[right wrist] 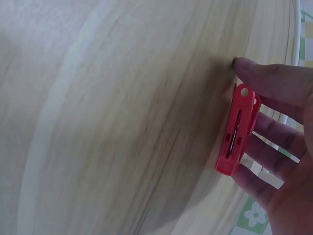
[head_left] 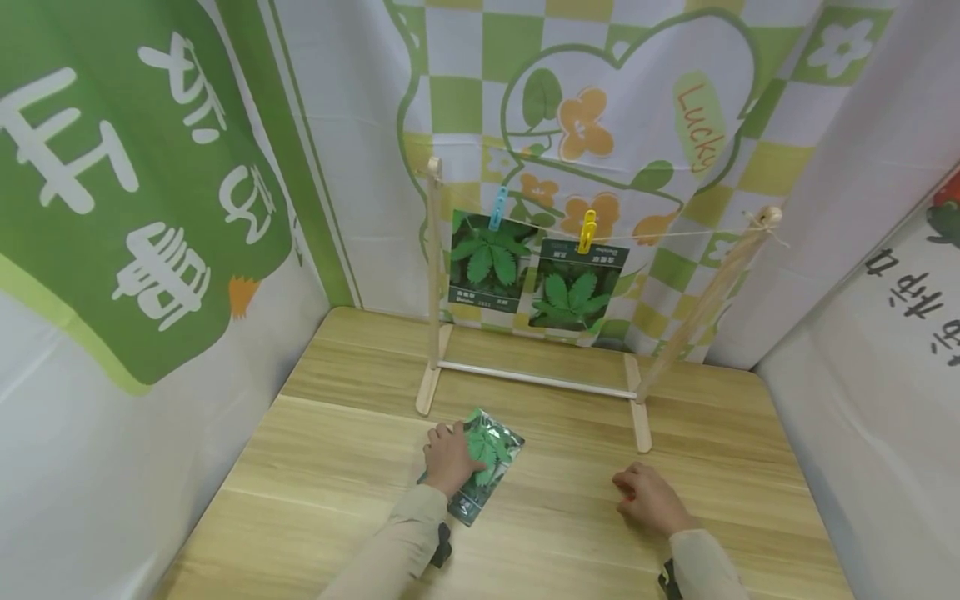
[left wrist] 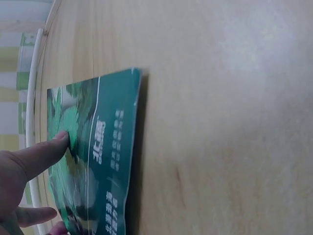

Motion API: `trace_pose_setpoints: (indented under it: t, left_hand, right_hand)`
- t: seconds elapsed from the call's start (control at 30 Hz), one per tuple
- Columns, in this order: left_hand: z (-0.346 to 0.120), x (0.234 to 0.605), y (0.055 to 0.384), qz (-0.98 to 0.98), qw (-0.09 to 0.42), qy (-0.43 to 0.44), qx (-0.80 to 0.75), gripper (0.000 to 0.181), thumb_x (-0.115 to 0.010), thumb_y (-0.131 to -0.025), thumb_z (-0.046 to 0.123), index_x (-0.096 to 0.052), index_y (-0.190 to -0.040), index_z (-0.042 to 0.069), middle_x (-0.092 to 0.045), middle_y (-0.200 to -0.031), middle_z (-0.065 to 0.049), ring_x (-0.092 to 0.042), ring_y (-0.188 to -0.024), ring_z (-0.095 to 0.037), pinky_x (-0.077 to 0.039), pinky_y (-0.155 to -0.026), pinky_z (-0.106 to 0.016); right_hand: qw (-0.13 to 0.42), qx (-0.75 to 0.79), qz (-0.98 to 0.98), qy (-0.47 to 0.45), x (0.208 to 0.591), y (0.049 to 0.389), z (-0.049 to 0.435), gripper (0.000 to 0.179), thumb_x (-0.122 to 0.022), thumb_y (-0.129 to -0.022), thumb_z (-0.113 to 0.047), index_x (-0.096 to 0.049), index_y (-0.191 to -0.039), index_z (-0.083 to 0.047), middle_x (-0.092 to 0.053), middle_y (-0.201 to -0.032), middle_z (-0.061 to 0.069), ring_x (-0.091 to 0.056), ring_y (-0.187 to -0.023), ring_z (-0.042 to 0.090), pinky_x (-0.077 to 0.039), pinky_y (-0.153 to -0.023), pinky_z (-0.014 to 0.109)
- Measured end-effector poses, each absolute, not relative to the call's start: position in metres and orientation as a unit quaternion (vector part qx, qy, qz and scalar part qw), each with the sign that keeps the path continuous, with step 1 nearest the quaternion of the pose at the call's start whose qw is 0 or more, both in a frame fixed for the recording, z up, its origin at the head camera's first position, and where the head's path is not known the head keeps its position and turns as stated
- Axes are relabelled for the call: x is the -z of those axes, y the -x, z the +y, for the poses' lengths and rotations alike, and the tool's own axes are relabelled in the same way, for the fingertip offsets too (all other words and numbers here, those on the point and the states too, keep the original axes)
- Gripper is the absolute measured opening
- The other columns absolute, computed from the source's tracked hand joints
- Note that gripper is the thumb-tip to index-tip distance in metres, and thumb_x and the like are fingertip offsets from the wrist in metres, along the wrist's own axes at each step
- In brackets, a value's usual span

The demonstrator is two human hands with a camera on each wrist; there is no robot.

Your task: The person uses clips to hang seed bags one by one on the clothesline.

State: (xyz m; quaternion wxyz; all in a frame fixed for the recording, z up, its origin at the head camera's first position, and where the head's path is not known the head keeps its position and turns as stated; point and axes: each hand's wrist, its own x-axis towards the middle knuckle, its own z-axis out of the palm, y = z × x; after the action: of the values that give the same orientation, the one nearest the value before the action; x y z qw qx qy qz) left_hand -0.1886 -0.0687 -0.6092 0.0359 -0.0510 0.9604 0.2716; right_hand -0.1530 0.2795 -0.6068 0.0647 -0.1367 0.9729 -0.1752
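Observation:
On the tabletop, my left hand (head_left: pixel 447 458) grips a green packet (head_left: pixel 489 454) printed with a leaf picture. In the left wrist view the thumb (left wrist: pixel 46 152) presses on the packet's face (left wrist: pixel 93 152), with other fingers around its edge. My right hand (head_left: pixel 651 498), farther right just over the table, holds a red clothespin (right wrist: pixel 237 129) in its fingers. Only a speck of that clothespin shows in the head view. Two similar packets hang from a string: the left packet (head_left: pixel 487 262) under a blue clothespin (head_left: pixel 498 208), the right packet (head_left: pixel 577 287) under a yellow clothespin (head_left: pixel 587 232).
The string (head_left: pixel 675 233) runs between two wooden posts (head_left: pixel 433 267) on flat feet, joined low down by a white rod (head_left: pixel 536 379). The stand is at the back of the wooden table (head_left: pixel 315 467). Printed curtains (head_left: pixel 457 50) surround the table.

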Motion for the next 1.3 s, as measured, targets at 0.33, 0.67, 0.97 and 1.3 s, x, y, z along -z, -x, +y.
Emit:
trace_pose_setpoints:
  t: [0.33,0.67,0.97,1.3]
  left_hand:
    - [-0.082,0.604,0.194,0.936,0.024,0.088,-0.340,0.060,-0.087,-0.068,0.021,-0.063,-0.117,-0.004,-0.056,-0.101,-0.018,-0.047,-0.095,-0.030,-0.045,-0.075,-0.044]
    - [-0.101,0.596,0.199,0.882,0.091,0.126,-0.445,0.025,-0.075,-0.081,0.014,-0.069,-0.099,-0.002,-0.070,-0.085,-0.011,-0.061,-0.071,-0.018,-0.048,-0.059,-0.026]
    - [-0.106,0.601,0.200,0.860,0.111,0.131,-0.480,0.023,-0.073,-0.083,0.017,-0.070,-0.094,-0.003,-0.070,-0.087,-0.013,-0.062,-0.076,-0.020,-0.050,-0.063,-0.030]
    - [-0.107,0.600,0.201,0.846,0.117,0.156,-0.496,0.022,-0.072,-0.084,0.016,-0.071,-0.092,-0.004,-0.071,-0.092,-0.015,-0.063,-0.084,-0.024,-0.051,-0.070,-0.032]
  right_hand:
    - [0.071,0.169,0.972,0.150,0.606,0.149,0.284,0.036,-0.083,-0.067,-0.009,-0.071,-0.101,-0.004,-0.055,-0.085,-0.005,-0.047,-0.077,0.008,-0.046,-0.067,0.023]
    - [0.075,0.170,0.973,0.135,0.601,0.147,0.284,0.038,-0.081,-0.070,-0.008,-0.071,-0.106,-0.002,-0.060,-0.090,-0.002,-0.051,-0.080,0.009,-0.050,-0.073,0.028]
    - [0.090,0.164,0.975,0.120,0.601,0.148,0.283,0.036,-0.081,-0.073,-0.010,-0.070,-0.107,-0.004,-0.058,-0.089,-0.002,-0.049,-0.078,0.009,-0.047,-0.069,0.024]
    - [0.087,0.172,0.974,0.121,0.600,0.149,0.282,0.033,-0.079,-0.075,-0.013,-0.070,-0.106,-0.004,-0.057,-0.086,-0.004,-0.048,-0.076,0.009,-0.045,-0.067,0.024]
